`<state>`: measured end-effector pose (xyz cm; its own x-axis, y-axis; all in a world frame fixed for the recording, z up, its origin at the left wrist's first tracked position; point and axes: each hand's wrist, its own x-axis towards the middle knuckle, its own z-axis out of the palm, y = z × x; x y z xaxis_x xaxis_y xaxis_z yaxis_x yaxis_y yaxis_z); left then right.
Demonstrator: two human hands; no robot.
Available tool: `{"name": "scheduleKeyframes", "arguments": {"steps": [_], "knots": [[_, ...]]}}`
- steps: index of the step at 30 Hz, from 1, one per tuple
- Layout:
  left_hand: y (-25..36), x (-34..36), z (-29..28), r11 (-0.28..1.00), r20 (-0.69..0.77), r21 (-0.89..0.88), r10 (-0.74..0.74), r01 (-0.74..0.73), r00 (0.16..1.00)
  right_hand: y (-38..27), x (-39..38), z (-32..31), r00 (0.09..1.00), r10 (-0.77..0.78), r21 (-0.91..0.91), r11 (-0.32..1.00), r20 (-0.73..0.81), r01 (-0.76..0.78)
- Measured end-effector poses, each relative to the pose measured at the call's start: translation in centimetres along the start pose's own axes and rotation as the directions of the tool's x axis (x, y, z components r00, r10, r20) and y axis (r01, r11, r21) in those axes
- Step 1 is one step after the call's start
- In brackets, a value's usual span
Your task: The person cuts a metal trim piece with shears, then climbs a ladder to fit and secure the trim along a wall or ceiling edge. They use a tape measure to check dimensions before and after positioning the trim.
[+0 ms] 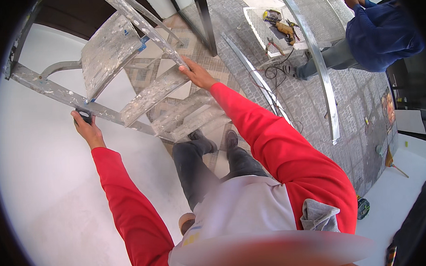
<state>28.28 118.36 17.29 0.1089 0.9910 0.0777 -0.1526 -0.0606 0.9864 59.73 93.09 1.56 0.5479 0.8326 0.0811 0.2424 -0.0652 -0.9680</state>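
Note:
A paint-spattered metal stepladder (158, 95) stands in front of me, its steps and upper platform flecked with white. My right hand (198, 75) is closed around its right rail. At the left rail, my left hand (88, 129) is closed on a small black object (84, 115) with rounded edges. That object is against or just beside the rail; its exact kind I cannot make out.
A white wall rises on the left. Long metal profiles (314, 57) extend across the right side, near a white mesh table (260, 28) bearing a yellow drill (284, 30). Cables (279, 73) trail over the paving. A co-worker in blue (380, 37) is at the far right.

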Motion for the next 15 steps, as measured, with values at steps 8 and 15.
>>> {"name": "scheduleKeyframes", "arguments": {"steps": [8,15], "knots": [[-0.3,0.4,-0.5,1.000,0.008,-0.020,-0.001,0.002,1.000,-1.0,-0.2,-0.5,0.999,0.029,0.004,1.000,0.042,-0.029],[-1.8,1.2,-1.5,0.998,-0.022,-0.065,-0.023,0.021,0.999,0.3,-0.1,-0.4,0.999,0.036,-0.057,0.998,0.032,-0.034]]}}
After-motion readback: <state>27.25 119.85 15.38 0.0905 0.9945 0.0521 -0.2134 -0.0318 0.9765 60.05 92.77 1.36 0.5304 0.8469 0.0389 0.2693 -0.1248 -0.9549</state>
